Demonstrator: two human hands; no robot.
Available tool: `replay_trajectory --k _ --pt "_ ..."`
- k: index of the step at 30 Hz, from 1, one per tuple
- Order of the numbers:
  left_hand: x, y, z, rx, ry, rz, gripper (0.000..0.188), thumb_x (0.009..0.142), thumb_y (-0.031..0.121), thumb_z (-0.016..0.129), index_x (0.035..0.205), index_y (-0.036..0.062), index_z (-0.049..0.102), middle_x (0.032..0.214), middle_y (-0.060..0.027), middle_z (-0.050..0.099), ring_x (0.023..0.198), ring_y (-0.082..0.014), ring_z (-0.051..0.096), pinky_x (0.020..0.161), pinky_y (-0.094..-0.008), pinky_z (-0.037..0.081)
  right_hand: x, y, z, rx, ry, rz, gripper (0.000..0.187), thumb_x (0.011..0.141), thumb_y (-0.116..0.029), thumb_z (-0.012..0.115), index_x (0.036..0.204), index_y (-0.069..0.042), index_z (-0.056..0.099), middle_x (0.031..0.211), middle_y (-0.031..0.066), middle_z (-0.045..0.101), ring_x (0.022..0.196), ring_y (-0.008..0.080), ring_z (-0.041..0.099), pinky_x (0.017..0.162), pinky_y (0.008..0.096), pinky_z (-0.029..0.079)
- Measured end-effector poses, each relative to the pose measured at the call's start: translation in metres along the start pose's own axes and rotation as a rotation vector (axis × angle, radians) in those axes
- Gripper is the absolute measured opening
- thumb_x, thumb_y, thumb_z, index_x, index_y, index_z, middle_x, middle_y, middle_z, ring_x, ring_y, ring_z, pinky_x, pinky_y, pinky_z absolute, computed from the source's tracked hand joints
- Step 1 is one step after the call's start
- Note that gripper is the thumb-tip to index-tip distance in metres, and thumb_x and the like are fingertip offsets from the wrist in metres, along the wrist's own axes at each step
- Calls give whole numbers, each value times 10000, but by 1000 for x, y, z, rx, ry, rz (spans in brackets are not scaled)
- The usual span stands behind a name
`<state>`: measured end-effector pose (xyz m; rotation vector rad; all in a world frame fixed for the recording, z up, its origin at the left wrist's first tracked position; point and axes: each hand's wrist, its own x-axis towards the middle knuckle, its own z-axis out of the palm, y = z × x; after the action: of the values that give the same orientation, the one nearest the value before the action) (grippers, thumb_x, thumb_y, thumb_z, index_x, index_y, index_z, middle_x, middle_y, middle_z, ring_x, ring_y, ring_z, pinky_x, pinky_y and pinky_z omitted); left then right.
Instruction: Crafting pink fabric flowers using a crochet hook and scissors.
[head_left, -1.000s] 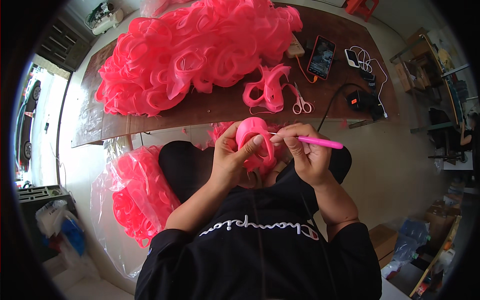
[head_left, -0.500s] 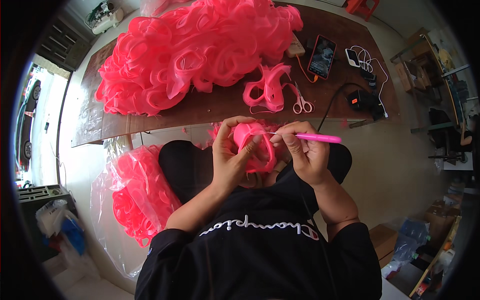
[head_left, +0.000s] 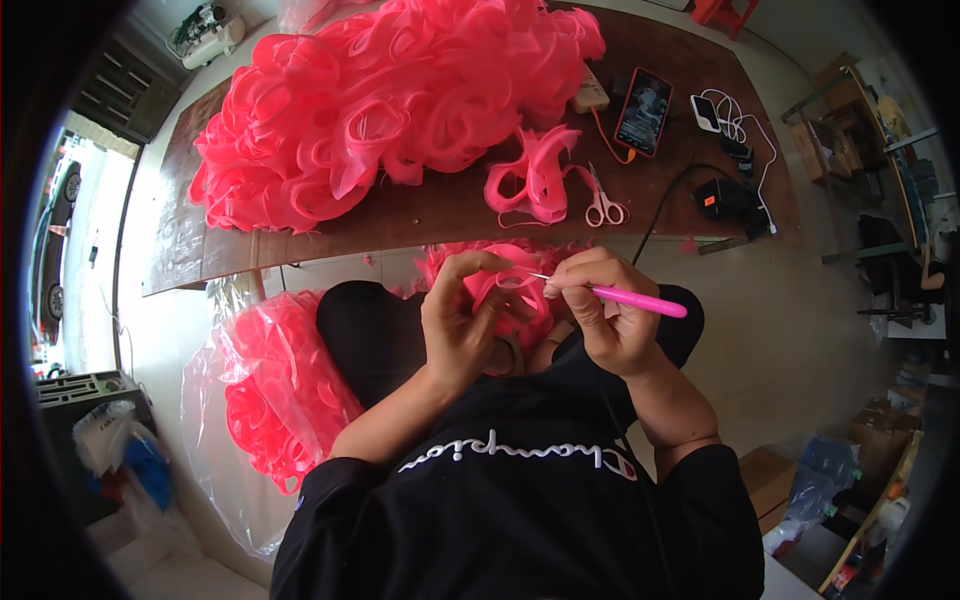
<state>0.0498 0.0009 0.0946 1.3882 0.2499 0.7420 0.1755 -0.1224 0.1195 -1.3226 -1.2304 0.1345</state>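
Above my lap, my left hand pinches a looped strip of sheer pink fabric between thumb and fingers. My right hand grips a slim tool with a bright pink handle; its thin metal tip points left at the strip's edge. Whether the tip touches the fabric I cannot tell. More pink fabric bunches behind and below my hands. On the table just beyond lie a loose pink ribbon piece and small scissors with pale pink handles.
A large heap of ruffled pink fabric covers much of the brown table. To its right lie a phone, a power bank, a white device with a cable and a black adapter. A clear bag of pink ruffles stands at left.
The pink strip has turned and dropped a little in my left hand. My right hand has tilted the tool, so its handle end sits lower and its tip shows more plainly.
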Motion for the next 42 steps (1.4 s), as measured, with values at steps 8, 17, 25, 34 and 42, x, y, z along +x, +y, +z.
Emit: replay_trajectory --k 8,17,25,34,42 --pt "-1 -3 -4 139 4 96 235 892 -134 553 1108 -46 529 1056 -133 624 770 -176 692 655 -264 572 2 0 0 -31 -9 -30 76 952 -62 589 979 7 602 893 155 639 748 207 653 672 289 531" --pt "8 -4 2 277 162 -80 217 828 -122 596 1019 -21 617 875 -79 698 694 -118 683 609 -237 532 8 24 -8 -625 123 -414 252 763 0 733 986 -15 615 998 189 689 818 290 684 689 328 570" --pt "18 -14 -12 364 155 -236 123 917 15 632 1016 -12 566 872 -78 656 653 -128 671 594 -213 531 15 35 -64 -711 461 -371 159 1013 -66 457 1068 67 526 1078 276 657 890 299 697 794 358 584" --pt "40 -39 -73 -706 415 -217 217 927 36 597 1134 46 534 1037 -75 637 939 -182 648 817 -331 555 -11 51 -115 -834 763 -155 215 1028 -100 443 1051 79 558 1077 222 678 880 255 696 776 343 583" --pt "37 -32 -81 -1023 389 -421 296 917 34 590 1202 85 524 1149 -89 599 1057 -207 592 1009 -434 465 -21 35 -98 40 224 397 214 1005 -210 535 979 -8 601 964 175 708 749 158 667 703 292 545"
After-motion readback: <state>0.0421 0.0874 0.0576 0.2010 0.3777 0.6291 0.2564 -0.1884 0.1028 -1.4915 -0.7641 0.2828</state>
